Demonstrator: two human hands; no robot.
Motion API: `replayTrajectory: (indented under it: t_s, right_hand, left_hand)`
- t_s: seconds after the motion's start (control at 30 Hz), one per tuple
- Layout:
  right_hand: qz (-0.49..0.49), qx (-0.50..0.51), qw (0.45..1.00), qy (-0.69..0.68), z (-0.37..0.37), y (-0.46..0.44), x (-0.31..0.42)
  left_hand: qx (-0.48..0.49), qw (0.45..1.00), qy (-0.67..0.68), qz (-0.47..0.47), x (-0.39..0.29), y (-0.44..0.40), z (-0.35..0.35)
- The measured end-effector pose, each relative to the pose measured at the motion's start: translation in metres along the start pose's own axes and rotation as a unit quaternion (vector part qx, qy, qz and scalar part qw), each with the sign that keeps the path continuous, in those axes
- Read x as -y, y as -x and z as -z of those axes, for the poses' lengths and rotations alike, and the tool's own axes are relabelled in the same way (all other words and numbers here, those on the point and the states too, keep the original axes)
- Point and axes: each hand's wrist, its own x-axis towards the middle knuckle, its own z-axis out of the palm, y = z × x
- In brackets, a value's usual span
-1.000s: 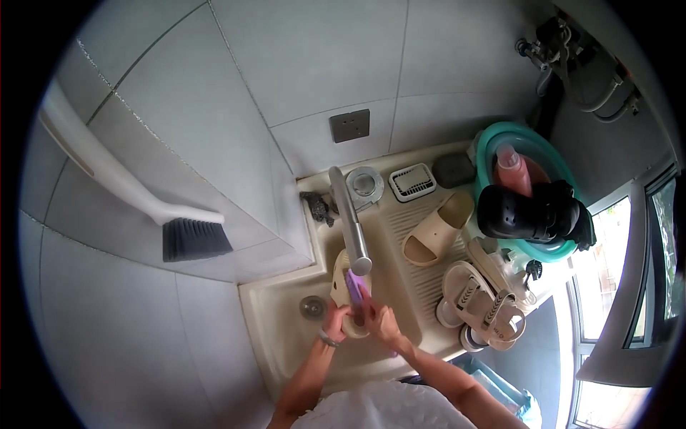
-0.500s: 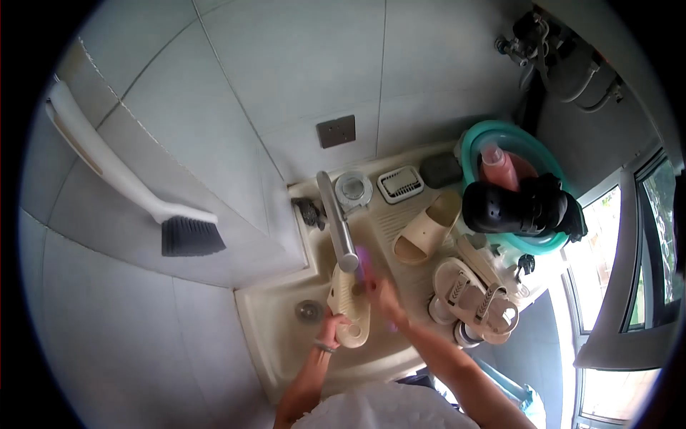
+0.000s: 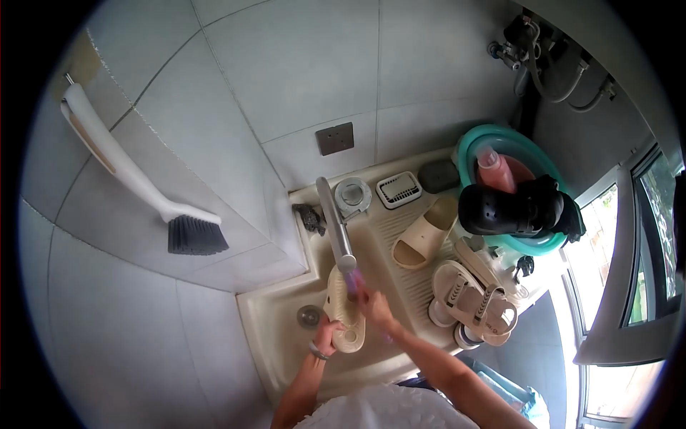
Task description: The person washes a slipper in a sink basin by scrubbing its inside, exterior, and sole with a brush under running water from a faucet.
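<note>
Over the sink basin (image 3: 286,365), my left hand (image 3: 326,337) grips the heel end of a beige slipper (image 3: 346,318), whose ridged insole faces up. My right hand (image 3: 375,309) is closed around a purple brush (image 3: 354,280), held against the slipper's right side below the faucet (image 3: 336,229). The brush's bristles cannot be made out. A second beige slipper (image 3: 423,239) lies on the ribbed drainboard to the right of my hands.
Beige sandals (image 3: 468,300) rest on the right of the drainboard. Behind them, a teal basin (image 3: 471,146) holds a pink bottle (image 3: 495,171) and black footwear (image 3: 500,211). A soap dish (image 3: 399,190) sits at the back. A long-handled brush (image 3: 196,234) hangs at left.
The slipper is lower and more fully exposed than in the earliest frame. My right hand and the purple brush moved away to the right, then back against the slipper. The view has shifted slightly.
</note>
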Motion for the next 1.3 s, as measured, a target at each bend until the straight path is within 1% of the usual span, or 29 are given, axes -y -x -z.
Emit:
replayTrajectory:
  t_s: [0.03, 0.1, 0.17, 0.23, 0.27, 0.33, 0.37, 0.4, 0.43, 0.47, 0.53, 0.57, 0.6, 0.67, 0.7, 0.73, 0.8, 0.83, 0.87, 0.93, 0.97, 1.0, 1.03, 1.07, 1.13, 1.2, 1.23, 1.27, 1.3]
  right_hand:
    - [-0.143, 0.108, 0.981, -0.074, 0.006, -0.021, -0.02]
    - [-0.095, 0.044, 0.993, -0.061, 0.011, -0.037, -0.019]
    - [-0.003, 0.016, 0.998, -0.068, 0.0, -0.005, -0.022]
    - [0.076, -0.026, 0.997, 0.019, 0.0, 0.034, 0.024]
    - [0.073, -0.025, 0.997, 0.019, -0.003, 0.026, 0.014]
    - [-0.089, 0.04, 0.995, -0.029, -0.004, -0.011, -0.019]
    - [-0.09, 0.042, 0.994, -0.045, 0.001, -0.014, -0.017]
    - [-0.09, 0.044, 0.993, -0.061, 0.008, -0.018, -0.011]
    - [-0.09, 0.046, 0.992, -0.077, 0.015, -0.021, -0.007]
    - [-0.078, 0.038, 0.996, -0.033, 0.011, -0.008, -0.008]
    - [0.034, -0.013, 0.999, 0.02, 0.0, 0.033, 0.026]
    - [0.008, -0.01, 1.0, 0.01, -0.002, 0.033, 0.023]
    - [-0.013, -0.011, 1.0, 0.002, -0.002, 0.021, 0.017]
    - [-0.112, 0.047, 0.992, -0.032, 0.007, -0.016, -0.01]
    - [-0.122, 0.053, 0.99, -0.047, 0.012, -0.022, -0.008]
    - [-0.115, 0.059, 0.991, -0.044, 0.016, -0.021, -0.003]
    - [-0.041, 0.067, 0.997, 0.028, 0.012, 0.009, 0.009]
    - [0.014, 0.067, 0.995, 0.078, 0.003, 0.034, 0.023]
    - [0.049, 0.033, 0.998, 0.012, 0.004, 0.05, 0.049]
    - [0.011, 0.024, 0.999, 0.027, 0.003, 0.027, 0.044]
    - [-0.031, 0.049, 0.997, 0.051, -0.01, -0.001, 0.009]
    - [-0.054, 0.062, 0.996, 0.032, -0.007, -0.012, 0.005]
    - [-0.077, 0.074, 0.994, 0.013, -0.002, -0.023, 0.002]
    - [-0.101, 0.086, 0.991, -0.005, 0.003, -0.033, 0.001]
    - [0.004, 0.036, 0.997, 0.062, 0.002, -0.01, 0.005]
    - [0.091, 0.001, 0.995, 0.027, -0.005, 0.03, 0.032]
    - [0.036, 0.025, 0.998, 0.033, -0.001, 0.023, 0.036]
    - [-0.019, 0.044, 0.998, 0.033, -0.001, 0.002, 0.023]
    - [-0.074, 0.064, 0.995, 0.035, -0.001, -0.018, 0.01]
  left_hand:
    - [0.009, 0.999, -0.022, 0.026, -0.002, 0.009, -0.004]
    - [0.007, 0.999, -0.036, 0.023, -0.007, 0.013, -0.012]
    - [0.0, 0.999, -0.028, 0.016, -0.004, -0.001, 0.004]
    - [-0.055, 0.998, 0.008, 0.007, 0.011, -0.018, 0.033]
    - [-0.056, 0.998, 0.009, 0.01, 0.012, -0.012, 0.03]
    - [-0.012, 1.0, -0.018, 0.008, 0.003, 0.001, 0.003]
    - [-0.04, 0.998, -0.048, 0.014, 0.001, 0.012, -0.01]
    - [-0.02, 0.998, -0.055, 0.016, 0.006, 0.006, -0.003]
    - [-0.009, 0.999, -0.033, 0.032, 0.006, -0.001, 0.01]
    - [0.004, 0.999, -0.01, 0.047, 0.007, -0.009, 0.023]
    - [-0.108, 0.993, 0.051, 0.019, 0.025, -0.025, 0.036]
    - [-0.09, 0.996, 0.01, 0.004, 0.022, -0.02, 0.03]
    - [-0.089, 0.996, 0.01, 0.005, 0.017, -0.018, 0.022]
    - [-0.041, 0.996, -0.065, 0.04, 0.013, 0.0, 0.01]
    - [-0.02, 0.997, -0.069, 0.033, 0.006, 0.004, -0.006]
    - [-0.018, 0.997, -0.07, 0.025, 0.005, -0.001, -0.002]
    - [-0.037, 0.999, -0.004, 0.019, 0.009, -0.016, 0.013]
    - [-0.075, 0.995, -0.009, 0.058, 0.009, -0.022, 0.019]
    - [-0.067, 0.992, -0.01, 0.108, 0.013, -0.03, 0.031]
    - [-0.022, 0.999, 0.013, 0.04, 0.008, -0.022, 0.008]
    - [-0.025, 0.998, -0.024, 0.052, 0.013, -0.019, 0.005]
    - [-0.029, 0.996, -0.062, 0.065, 0.017, -0.012, 0.003]
    - [-0.012, 0.997, -0.065, 0.049, 0.005, -0.001, -0.02]
    - [-0.01, 0.997, -0.068, 0.045, 0.002, -0.003, -0.015]
    - [0.006, 0.998, -0.051, 0.042, 0.003, -0.012, -0.002]
    - [-0.021, 0.999, -0.022, 0.029, 0.01, -0.014, 0.006]
    - [-0.032, 0.998, -0.04, 0.025, 0.012, -0.012, 0.006]
    - [-0.042, 0.997, -0.058, 0.019, 0.012, -0.013, 0.005]
    - [-0.025, 0.994, -0.09, 0.05, 0.02, -0.013, 0.016]
